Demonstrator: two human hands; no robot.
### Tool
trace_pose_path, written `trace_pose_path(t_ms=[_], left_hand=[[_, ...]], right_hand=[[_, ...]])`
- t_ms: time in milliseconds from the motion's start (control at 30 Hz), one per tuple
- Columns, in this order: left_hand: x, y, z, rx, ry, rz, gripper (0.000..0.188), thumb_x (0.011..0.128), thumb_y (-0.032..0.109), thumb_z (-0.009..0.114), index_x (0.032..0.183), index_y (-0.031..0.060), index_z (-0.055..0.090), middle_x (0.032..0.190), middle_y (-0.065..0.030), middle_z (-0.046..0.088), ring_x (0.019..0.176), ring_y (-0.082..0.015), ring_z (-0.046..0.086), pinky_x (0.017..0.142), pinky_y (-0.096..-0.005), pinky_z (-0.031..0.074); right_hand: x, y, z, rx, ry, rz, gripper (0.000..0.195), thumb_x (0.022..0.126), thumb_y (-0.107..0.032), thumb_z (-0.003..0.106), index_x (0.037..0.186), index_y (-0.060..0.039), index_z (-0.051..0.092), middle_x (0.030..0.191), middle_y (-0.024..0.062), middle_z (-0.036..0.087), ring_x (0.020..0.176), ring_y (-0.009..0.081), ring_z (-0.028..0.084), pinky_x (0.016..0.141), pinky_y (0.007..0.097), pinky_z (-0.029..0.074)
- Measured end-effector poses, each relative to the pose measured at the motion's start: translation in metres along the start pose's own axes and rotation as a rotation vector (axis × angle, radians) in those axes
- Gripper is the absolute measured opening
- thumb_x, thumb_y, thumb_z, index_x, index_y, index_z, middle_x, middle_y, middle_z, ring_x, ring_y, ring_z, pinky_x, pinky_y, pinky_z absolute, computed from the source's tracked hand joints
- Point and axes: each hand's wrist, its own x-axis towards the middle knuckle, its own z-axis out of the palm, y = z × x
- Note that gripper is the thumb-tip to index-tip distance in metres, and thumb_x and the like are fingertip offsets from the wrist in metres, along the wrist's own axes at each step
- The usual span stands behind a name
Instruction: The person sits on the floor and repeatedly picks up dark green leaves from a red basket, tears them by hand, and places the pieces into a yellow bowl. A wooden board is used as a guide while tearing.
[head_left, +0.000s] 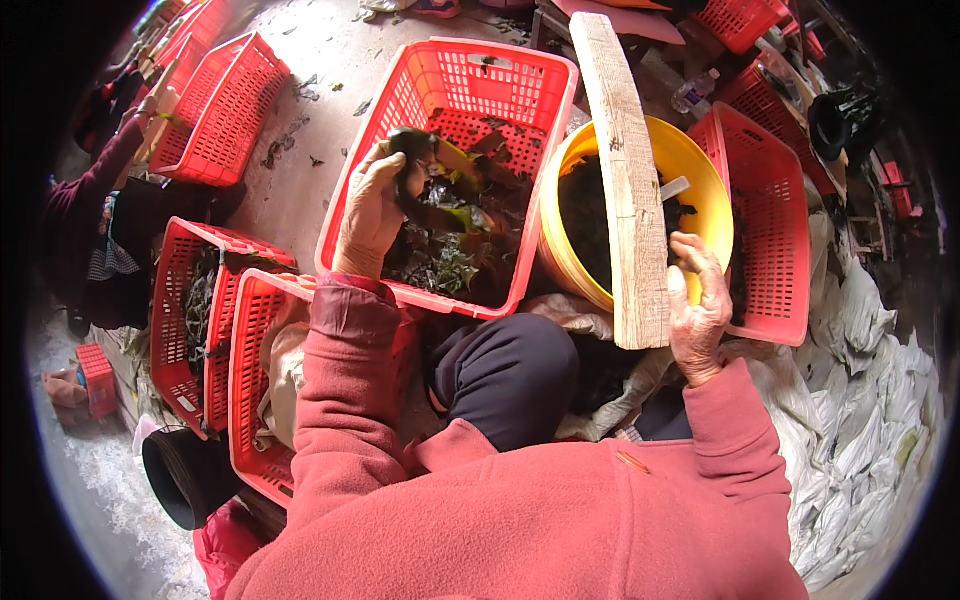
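My left hand (373, 206) is closed around a dark, glossy seaweed frond (412, 169), above a red plastic crate (487, 79). More dark green and brown fronds (457, 259) lie in that crate. A rough wooden plank (626, 180) lies across the rim of a yellow bucket (712, 202), which has dark scraps inside. From the plank's right side juts a small flat pale piece (675, 187), perhaps a blade. Beside the plank's near end is my right hand (701, 307), fingers apart and slightly bent; I see nothing held in it.
Red crates (232, 112) stand at the left, one holding dark fronds (201, 307). Another crate (772, 240) is right of the bucket, near pale crumpled sacks (870, 405). A black bucket (184, 476) lies tipped at lower left. Another person's sleeve (105, 172) shows at far left.
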Motion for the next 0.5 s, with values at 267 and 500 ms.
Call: trace_pose_path(t_ms=[267,500], left_hand=[[-0.032,0.031,0.045,0.476,-0.178,-0.087,0.027,0.086,0.000,0.064,0.112,0.0020,0.055,0.102,-0.0068,0.065,0.089,-0.0118,0.061,0.078,-0.0253,0.049],[-0.097,0.067,0.100,0.623,-0.463,0.019,0.040,0.079,-0.008,0.070,0.115,0.0030,0.055,0.103,-0.0037,0.062,0.090,-0.0077,0.058,0.069,-0.0227,0.048]], right_hand=[[0.026,-0.054,0.040,0.859,-0.565,0.524,0.025,0.099,-0.017,0.055,0.110,0.0030,0.065,0.101,0.0096,0.071,0.093,0.0181,0.068,0.091,0.0310,0.051],[0.053,-0.072,0.133,1.525,-0.541,0.961,0.046,0.105,-0.042,0.039,0.121,-0.0020,0.054,0.112,0.0195,0.068,0.104,0.0298,0.067,0.091,0.0415,0.053]])
